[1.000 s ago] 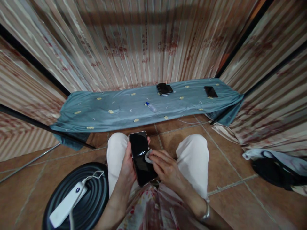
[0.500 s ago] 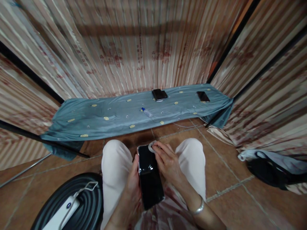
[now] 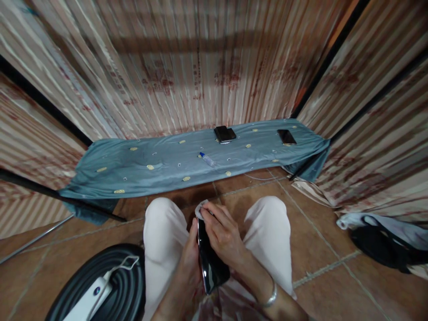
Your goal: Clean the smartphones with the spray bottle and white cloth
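Low in the middle of the frame, between the knees, the left hand point(image 3: 190, 261) grips a black smartphone point(image 3: 210, 263) from its left edge, fingers curled behind it and closed on its side. The phone is tilted edge-on toward the camera, its long axis running from the lap at the bottom up toward the top of the frame. The right hand point(image 3: 223, 232) lies over the phone's right side, its fingertips pressed together and pinching a small white wipe point(image 3: 200, 207) against the phone's top end, so the wipe sits at the far tip of that axis, right under the right fingers. In the upper centre, on a blue cloth point(image 3: 133, 165), lie a small bottle point(image 3: 207, 159), stacked phones point(image 3: 224, 133) and another phone point(image 3: 286, 136).
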`<state>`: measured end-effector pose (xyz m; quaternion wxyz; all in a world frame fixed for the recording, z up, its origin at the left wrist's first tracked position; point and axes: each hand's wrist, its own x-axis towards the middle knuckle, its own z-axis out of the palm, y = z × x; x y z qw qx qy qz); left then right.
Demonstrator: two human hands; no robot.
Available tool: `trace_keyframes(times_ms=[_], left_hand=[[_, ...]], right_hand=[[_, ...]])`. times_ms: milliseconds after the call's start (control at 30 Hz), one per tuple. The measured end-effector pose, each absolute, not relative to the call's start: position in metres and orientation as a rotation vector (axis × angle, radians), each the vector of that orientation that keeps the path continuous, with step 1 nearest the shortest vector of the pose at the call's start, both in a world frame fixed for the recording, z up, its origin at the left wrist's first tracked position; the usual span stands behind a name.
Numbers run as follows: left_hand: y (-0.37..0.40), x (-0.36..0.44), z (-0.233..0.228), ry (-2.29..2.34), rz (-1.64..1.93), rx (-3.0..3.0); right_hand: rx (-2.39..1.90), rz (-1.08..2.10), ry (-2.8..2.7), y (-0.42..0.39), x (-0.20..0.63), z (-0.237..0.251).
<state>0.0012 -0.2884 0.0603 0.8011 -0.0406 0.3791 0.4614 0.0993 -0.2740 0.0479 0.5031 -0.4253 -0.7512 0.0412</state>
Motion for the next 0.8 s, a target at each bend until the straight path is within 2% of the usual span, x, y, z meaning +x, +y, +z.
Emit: trace_keyframes(times_ms=[467,800], left_hand=[[-0.265,-0.007,0.046,0.892,1.182,-0.03],[-0.251,-0.015,0.04,0.784,1.044,0.07]], right_hand=[[-1.017,0.235,-1.863,-0.283,0.091,0.032],[-0.959,0.361,-1.943,-0.299,0.088,0.038]])
